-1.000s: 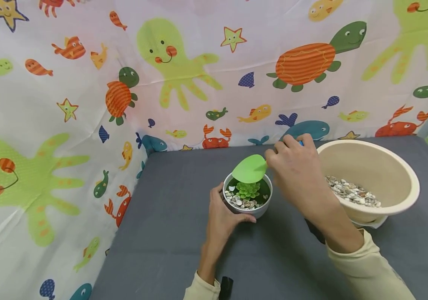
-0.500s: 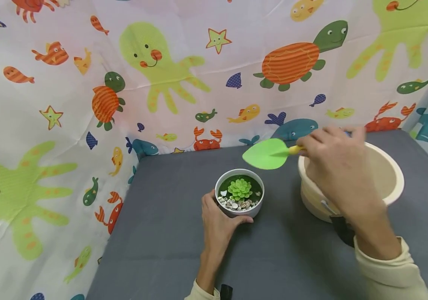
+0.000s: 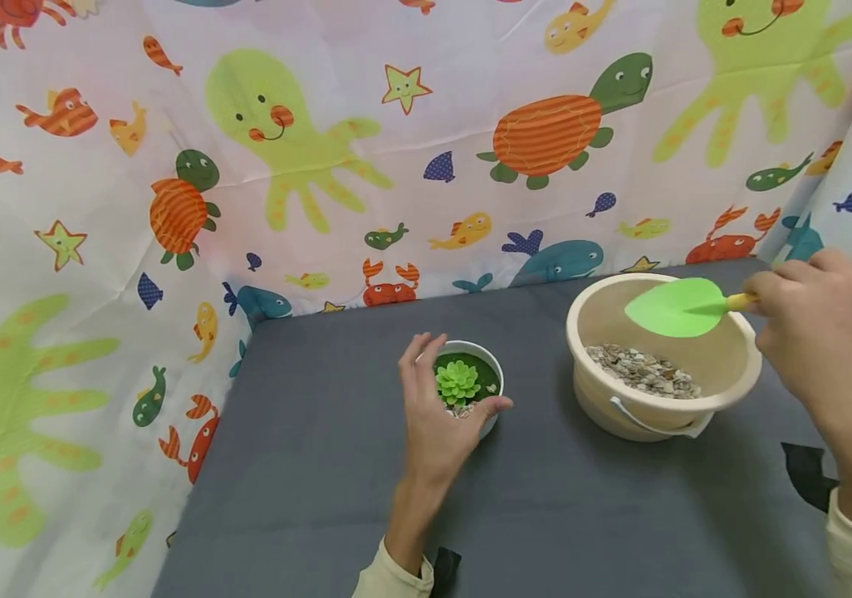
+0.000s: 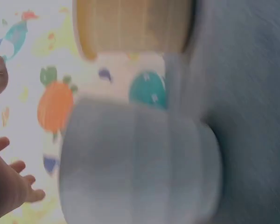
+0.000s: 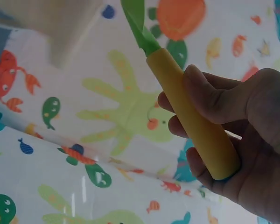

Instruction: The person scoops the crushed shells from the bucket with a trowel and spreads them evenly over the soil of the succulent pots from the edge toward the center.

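Note:
My right hand point(image 3: 837, 349) grips a small garden trowel point(image 3: 676, 307) by its yellow handle, fingers wrapped round it in the right wrist view. The green blade overlaps the beige bucket point(image 3: 598, 397) in the head view. Broken shells or pebbles point(image 3: 643, 371) lie at the bottom of that bucket. My left hand point(image 3: 429, 440) is raised above the near side of a white pot point(image 4: 140, 163), thumb and fingers spread. The left wrist view shows these fingers apart from the pot's wall. Inside the pot a green succulent point(image 3: 457, 382) stands on a dark green bed, with pebbles partly hidden by my hand.
Dark grey cloth point(image 3: 306, 465) covers the tabletop. Behind it hangs a white curtain point(image 3: 351, 50) printed with sea animals, which also runs along the left side. The bucket's handle point(image 3: 650, 425) hangs at its front.
The trowel has moved right, from over the pot to the bucket, in my right hand. My left hand has let go of the pot and lifted. The head view has swung right.

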`<action>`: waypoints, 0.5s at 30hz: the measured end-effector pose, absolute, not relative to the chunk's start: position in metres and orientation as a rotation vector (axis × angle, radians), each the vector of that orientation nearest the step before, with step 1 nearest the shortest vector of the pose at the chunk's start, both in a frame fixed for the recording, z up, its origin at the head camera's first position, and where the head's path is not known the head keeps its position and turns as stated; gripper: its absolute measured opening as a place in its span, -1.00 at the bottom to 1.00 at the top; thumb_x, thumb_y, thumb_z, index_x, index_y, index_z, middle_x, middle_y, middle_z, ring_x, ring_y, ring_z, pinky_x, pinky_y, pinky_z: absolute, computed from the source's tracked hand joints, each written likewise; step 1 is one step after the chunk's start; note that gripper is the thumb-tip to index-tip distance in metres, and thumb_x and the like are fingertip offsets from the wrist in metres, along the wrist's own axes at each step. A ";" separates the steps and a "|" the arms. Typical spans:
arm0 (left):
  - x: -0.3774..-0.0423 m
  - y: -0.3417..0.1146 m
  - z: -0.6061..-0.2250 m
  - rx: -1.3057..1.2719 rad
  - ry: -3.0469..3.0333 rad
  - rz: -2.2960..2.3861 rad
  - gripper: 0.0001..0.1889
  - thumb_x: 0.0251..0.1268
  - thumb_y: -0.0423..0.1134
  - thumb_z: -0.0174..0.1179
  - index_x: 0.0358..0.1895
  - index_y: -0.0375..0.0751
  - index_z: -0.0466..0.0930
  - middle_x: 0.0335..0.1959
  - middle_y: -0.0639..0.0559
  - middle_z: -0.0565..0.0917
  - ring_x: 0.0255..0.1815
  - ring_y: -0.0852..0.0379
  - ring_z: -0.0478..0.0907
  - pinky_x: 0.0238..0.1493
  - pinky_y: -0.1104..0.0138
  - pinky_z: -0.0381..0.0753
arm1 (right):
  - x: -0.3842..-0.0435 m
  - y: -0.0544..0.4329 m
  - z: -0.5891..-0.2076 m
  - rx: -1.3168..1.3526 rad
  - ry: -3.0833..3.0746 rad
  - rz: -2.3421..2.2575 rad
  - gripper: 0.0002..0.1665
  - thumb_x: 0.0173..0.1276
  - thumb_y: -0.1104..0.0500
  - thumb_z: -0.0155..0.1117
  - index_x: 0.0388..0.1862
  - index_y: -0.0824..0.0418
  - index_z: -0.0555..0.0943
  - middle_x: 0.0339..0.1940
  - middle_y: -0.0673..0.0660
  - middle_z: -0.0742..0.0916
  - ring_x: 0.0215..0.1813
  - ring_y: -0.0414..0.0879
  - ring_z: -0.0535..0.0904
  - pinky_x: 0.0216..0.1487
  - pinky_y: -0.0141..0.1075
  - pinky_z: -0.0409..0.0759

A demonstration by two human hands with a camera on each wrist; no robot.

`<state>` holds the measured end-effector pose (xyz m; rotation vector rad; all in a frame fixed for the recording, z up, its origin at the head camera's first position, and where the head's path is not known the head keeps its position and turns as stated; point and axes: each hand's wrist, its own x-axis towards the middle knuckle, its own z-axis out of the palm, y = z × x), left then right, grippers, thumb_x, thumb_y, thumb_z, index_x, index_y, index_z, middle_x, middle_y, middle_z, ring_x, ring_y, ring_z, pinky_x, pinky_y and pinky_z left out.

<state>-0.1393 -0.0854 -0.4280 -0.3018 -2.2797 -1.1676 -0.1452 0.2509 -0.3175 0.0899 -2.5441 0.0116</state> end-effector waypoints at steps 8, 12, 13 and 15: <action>-0.157 -0.025 -0.417 -0.694 -2.419 -1.149 -0.10 0.14 0.06 0.56 0.53 -0.19 0.40 0.64 -0.10 0.33 0.67 -0.06 0.29 0.53 0.02 0.49 | -0.170 0.250 -0.344 0.307 -2.719 -0.209 -0.76 -0.07 0.49 0.62 -0.46 0.30 0.73 -0.51 0.26 0.74 -0.23 0.18 0.54 -0.05 0.19 0.44; -0.162 -0.002 -0.419 -0.767 -2.535 -1.117 -0.10 0.26 0.12 0.47 0.59 -0.16 0.33 0.67 -0.13 0.27 0.64 -0.08 0.34 0.49 0.06 0.53 | -0.177 0.246 -0.356 0.399 -2.758 -0.278 -0.64 -0.22 0.42 0.76 -0.44 0.26 0.74 -0.48 0.25 0.75 -0.22 0.17 0.55 -0.03 0.11 0.43; -0.162 0.003 -0.420 -0.777 -2.560 -1.107 -0.09 0.27 0.14 0.46 0.60 -0.16 0.31 0.67 -0.14 0.25 0.63 -0.09 0.35 0.49 0.06 0.54 | -0.178 0.246 -0.359 0.416 -2.755 -0.276 -0.63 -0.23 0.41 0.76 -0.45 0.24 0.74 -0.49 0.24 0.75 -0.23 0.16 0.54 -0.05 0.09 0.41; -0.164 0.010 -0.421 -0.786 -2.602 -1.092 -0.09 0.29 0.16 0.43 0.61 -0.15 0.29 0.68 -0.15 0.23 0.62 -0.10 0.38 0.48 0.07 0.54 | -0.179 0.247 -0.363 0.439 -2.738 -0.265 -0.64 -0.23 0.43 0.75 -0.49 0.24 0.72 -0.52 0.23 0.73 -0.24 0.16 0.54 -0.09 0.06 0.40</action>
